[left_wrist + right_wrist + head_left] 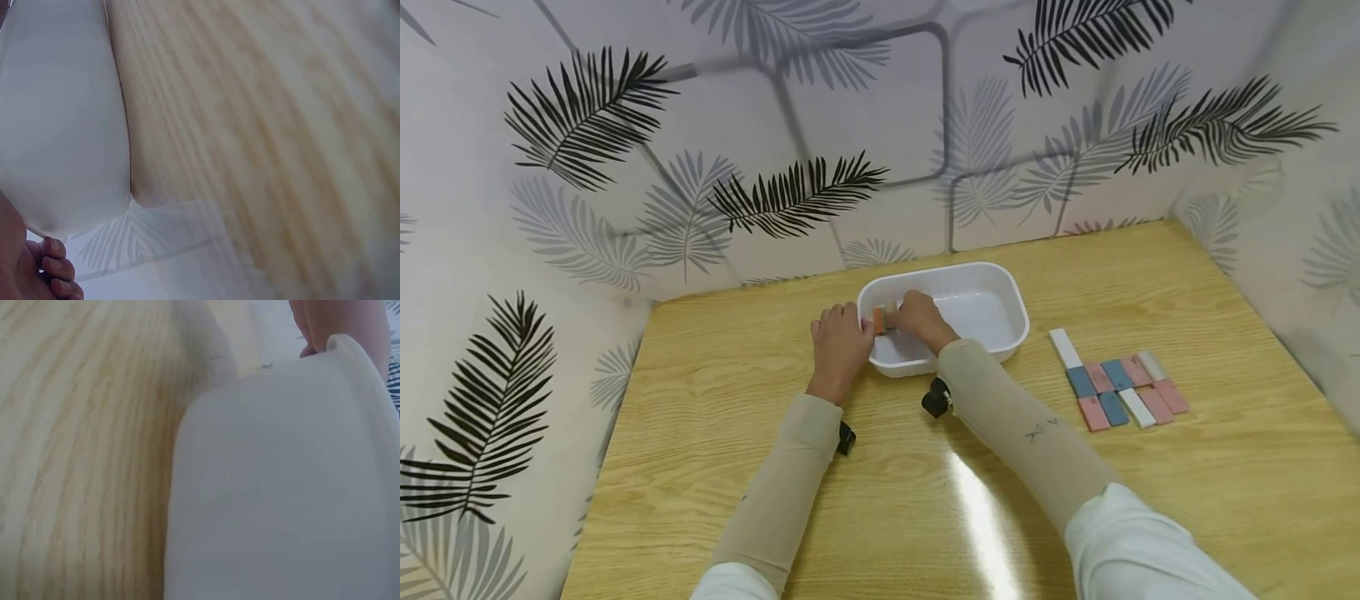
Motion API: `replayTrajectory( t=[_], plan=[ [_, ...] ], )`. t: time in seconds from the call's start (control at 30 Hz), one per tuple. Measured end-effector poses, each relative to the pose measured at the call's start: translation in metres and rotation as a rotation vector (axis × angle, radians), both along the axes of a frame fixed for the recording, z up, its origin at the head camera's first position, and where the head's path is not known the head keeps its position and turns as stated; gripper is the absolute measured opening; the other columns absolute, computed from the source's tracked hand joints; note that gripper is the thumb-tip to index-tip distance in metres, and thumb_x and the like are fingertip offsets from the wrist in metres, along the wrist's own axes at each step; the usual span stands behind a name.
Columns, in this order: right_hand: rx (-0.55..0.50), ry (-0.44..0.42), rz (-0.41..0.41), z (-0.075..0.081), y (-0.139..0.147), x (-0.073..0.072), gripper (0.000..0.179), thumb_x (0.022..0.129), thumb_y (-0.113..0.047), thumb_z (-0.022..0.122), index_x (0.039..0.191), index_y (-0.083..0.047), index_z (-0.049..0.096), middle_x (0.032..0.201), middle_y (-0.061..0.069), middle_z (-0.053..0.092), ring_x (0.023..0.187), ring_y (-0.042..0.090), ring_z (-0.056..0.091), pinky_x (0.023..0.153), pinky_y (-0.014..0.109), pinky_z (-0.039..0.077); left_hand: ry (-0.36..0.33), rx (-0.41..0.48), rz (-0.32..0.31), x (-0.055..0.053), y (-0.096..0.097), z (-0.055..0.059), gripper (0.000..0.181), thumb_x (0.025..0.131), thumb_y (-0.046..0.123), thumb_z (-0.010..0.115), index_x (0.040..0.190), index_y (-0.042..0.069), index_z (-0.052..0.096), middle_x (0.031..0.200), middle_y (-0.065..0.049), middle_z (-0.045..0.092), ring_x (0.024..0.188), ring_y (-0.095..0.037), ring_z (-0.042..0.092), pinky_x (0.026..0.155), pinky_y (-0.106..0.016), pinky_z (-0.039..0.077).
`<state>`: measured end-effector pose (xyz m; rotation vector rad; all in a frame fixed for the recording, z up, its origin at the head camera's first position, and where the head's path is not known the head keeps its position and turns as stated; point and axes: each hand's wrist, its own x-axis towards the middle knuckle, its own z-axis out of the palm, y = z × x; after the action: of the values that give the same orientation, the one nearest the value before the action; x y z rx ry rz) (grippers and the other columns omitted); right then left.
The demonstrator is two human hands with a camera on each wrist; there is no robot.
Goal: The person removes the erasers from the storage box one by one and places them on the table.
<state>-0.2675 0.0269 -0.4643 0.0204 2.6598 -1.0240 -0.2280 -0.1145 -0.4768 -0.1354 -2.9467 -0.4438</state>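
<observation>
A white plastic tub (985,293) sits toward the back of the table. At its left end my left hand (841,343) holds the rim, thumb over the edge; in the left wrist view curled fingers (57,269) show beside the tub wall (62,125). Inside the tub, my right hand (919,318) has its fingertips on a pale small block (891,313), partly hidden by the fingers. Beside that stands an orange block (878,321), close to the left thumb. The right wrist view shows mostly the tub's outer wall (269,487).
Right of the tub, several flat rectangular blocks lie together in rows: pink (1097,377), blue (1081,382) and white (1137,408). One white block (1064,347) sticks out at the far left of the group. A leaf-patterned wall covering (880,125) rises behind the wooden table (737,367).
</observation>
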Motion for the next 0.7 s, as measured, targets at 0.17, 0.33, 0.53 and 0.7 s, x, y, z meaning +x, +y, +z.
replayTrajectory(
  t=[0.17, 0.33, 0.53, 0.7],
  plan=[
    [-0.018, -0.025, -0.026, 0.0005, -0.0001, -0.0013, 0.025, 0.083, -0.021, 0.061, 0.094, 0.001, 0.054, 0.08, 0.009, 0.049, 0.07, 0.02, 0.047, 0.059, 0.027, 0.037, 0.005, 0.005, -0.004, 0.0016, 0.0006, 0.0012, 0.029, 0.093, 0.026, 0.043, 0.1, 0.003, 0.058, 0.093, -0.01, 0.056, 0.081, -0.026, 0.047, 0.072, -0.04, 0.031],
    [-0.046, -0.035, -0.067, 0.0002, -0.002, 0.0004, 0.032, 0.083, -0.022, 0.062, 0.1, 0.003, 0.054, 0.086, 0.01, 0.05, 0.074, 0.021, 0.048, 0.064, 0.029, 0.039, 0.011, 0.008, -0.003, 0.0022, 0.001, -0.0001, 0.028, 0.092, 0.026, 0.044, 0.099, 0.003, 0.058, 0.092, -0.01, 0.056, 0.082, -0.026, 0.047, 0.073, -0.041, 0.031],
    [-0.044, -0.028, -0.111, -0.0009, -0.004, 0.0022, 0.031, 0.082, -0.022, 0.062, 0.1, 0.002, 0.055, 0.086, 0.01, 0.053, 0.074, 0.021, 0.05, 0.062, 0.029, 0.04, 0.013, 0.014, -0.004, 0.0011, 0.0008, -0.0025, 0.027, 0.092, 0.026, 0.045, 0.097, 0.003, 0.058, 0.091, -0.01, 0.056, 0.081, -0.026, 0.046, 0.073, -0.041, 0.031],
    [-0.038, -0.001, -0.121, -0.0035, -0.0052, 0.0017, 0.021, 0.083, -0.022, 0.061, 0.087, -0.002, 0.055, 0.076, 0.006, 0.051, 0.065, 0.018, 0.048, 0.055, 0.026, 0.037, 0.02, 0.009, -0.001, -0.0005, 0.0006, -0.0024, 0.028, 0.092, 0.027, 0.045, 0.097, 0.003, 0.058, 0.09, -0.01, 0.055, 0.081, -0.026, 0.046, 0.073, -0.04, 0.031]
  ],
)
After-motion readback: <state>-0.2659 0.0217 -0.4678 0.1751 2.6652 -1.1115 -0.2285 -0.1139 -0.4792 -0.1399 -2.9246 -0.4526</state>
